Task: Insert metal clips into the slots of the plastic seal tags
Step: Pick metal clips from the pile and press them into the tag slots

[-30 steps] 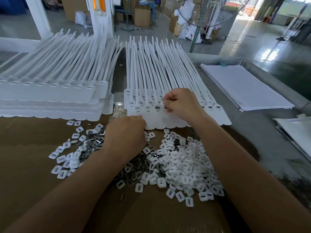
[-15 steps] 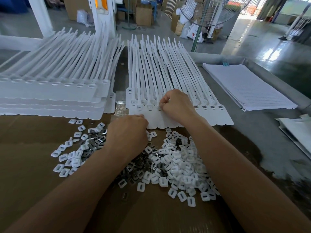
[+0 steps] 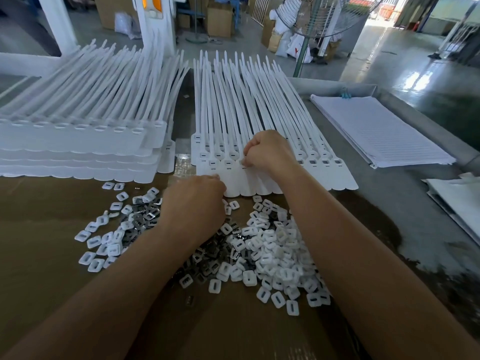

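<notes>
- The metal clips (image 3: 205, 258) should be tiny, light, stiff and slippery. They lie heaped just in front of the seal tags (image 3: 259, 183); pinch one by its edges.
- Your right hand (image 3: 270, 152) curls tight at a tag slot; I cannot tell if it holds a clip.
- Your left hand (image 3: 194, 201), at the tags' near edge, hides its fingers.
- Cardboard (image 3: 52, 255) lies in front of the tags, and a fan (image 3: 324, 16) stands beyond them.
</notes>
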Available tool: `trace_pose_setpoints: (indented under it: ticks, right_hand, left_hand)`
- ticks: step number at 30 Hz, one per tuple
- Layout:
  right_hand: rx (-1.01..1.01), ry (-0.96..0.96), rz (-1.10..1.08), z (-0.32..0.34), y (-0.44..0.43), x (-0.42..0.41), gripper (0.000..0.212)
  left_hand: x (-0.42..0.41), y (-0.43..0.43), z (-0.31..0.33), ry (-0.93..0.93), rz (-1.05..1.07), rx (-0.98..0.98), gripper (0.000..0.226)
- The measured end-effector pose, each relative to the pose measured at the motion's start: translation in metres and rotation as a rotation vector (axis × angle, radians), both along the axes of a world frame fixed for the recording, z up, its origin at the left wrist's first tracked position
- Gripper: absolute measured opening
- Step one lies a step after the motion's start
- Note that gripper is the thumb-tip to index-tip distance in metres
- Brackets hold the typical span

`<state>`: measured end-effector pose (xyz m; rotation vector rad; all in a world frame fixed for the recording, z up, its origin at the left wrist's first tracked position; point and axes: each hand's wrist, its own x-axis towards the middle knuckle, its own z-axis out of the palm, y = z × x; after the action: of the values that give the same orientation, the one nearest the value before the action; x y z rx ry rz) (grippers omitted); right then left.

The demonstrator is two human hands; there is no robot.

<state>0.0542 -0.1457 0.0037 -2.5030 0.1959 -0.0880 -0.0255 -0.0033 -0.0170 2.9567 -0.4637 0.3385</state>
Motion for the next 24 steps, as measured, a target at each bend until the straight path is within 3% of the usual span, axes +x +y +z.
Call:
trace_pose_setpoints:
  ticks: [4,6,11,24]
  right_hand:
    - [-0.023,0.004,0.063,0.000,-0.002,-0.003,0.005]
    - [0.007,-0.004,0.140,0.002,-0.007,-0.011,0.016]
    - [0.260,0.084,0.295,0.014,-0.027,-0.037,0.013]
    - [0.110,0.326,0.493,0.022,-0.066,-0.081,0.014]
  left_hand:
    - [0.000,0.000,0.001,-0.005,0.003,-0.001,0.026]
    - [0.000,0.000,0.000,0.001,0.001,-0.004,0.026]
    - [-0.001,0.000,-0.001,-0.004,0.012,0.002,0.029]
    - [-0.001,0.001,0.000,0.075,0.007,-0.052,0.031]
